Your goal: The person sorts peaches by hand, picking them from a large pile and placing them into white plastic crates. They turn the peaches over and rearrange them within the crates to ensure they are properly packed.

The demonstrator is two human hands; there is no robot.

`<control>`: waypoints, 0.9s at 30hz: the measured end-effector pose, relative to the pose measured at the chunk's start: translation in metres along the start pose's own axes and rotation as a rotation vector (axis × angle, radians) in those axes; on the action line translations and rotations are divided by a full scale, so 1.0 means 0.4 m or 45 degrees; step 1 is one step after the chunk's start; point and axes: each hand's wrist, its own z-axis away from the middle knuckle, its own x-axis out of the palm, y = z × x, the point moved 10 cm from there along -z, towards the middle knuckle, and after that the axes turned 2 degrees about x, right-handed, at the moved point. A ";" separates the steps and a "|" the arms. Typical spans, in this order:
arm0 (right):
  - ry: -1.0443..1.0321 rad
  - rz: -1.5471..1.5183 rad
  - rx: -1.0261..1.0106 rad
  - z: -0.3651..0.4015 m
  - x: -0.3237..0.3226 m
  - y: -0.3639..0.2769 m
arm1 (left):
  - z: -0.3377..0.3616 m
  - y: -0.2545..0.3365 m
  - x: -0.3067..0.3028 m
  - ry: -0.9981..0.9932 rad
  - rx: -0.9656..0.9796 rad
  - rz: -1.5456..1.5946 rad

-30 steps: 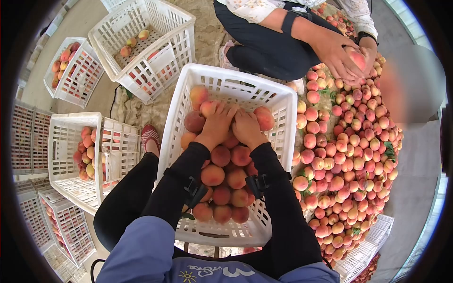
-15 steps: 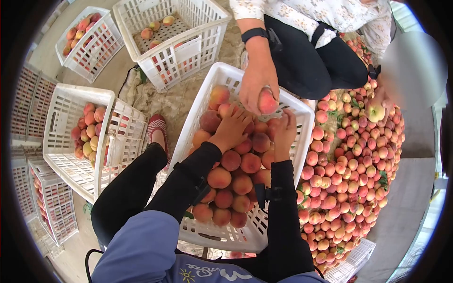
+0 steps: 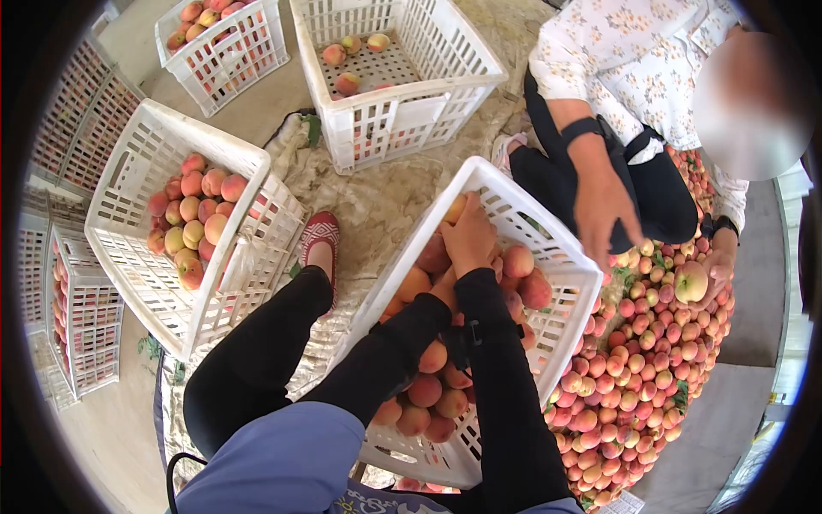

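Note:
A white plastic crate (image 3: 575,276) of peaches stands tilted in front of me. My right hand (image 3: 469,238) is at its upper left part, fingers curled round a yellow-orange peach (image 3: 455,208). My left hand (image 3: 444,289) is just below, among the peaches; the right wrist crosses over it and hides its fingers. More peaches (image 3: 425,390) lie in the crate's lower part, and red ones (image 3: 535,291) are right of my hands.
A co-worker's open hand (image 3: 604,210) is beyond the crate's right rim; their other holds a pale peach (image 3: 692,282). A large peach heap (image 3: 634,368) lies right. Crates with peaches stand left (image 3: 128,248), upper left (image 3: 227,73) and at the top (image 3: 377,128).
The view has shifted. My hands have come together and crossed at the crate's upper left. The co-worker's near hand has left the crate and no longer holds the red peach.

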 end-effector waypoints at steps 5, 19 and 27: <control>0.111 0.113 -0.003 -0.002 -0.020 -0.007 | -0.003 0.006 0.006 0.298 -0.231 -0.842; -0.842 -2.024 0.250 -0.131 -0.201 -0.360 | -0.088 -0.057 -0.004 -0.975 -0.108 -4.197; -0.774 -2.168 0.205 -0.231 -0.134 -0.464 | -0.076 -0.035 0.134 -0.988 0.370 -4.321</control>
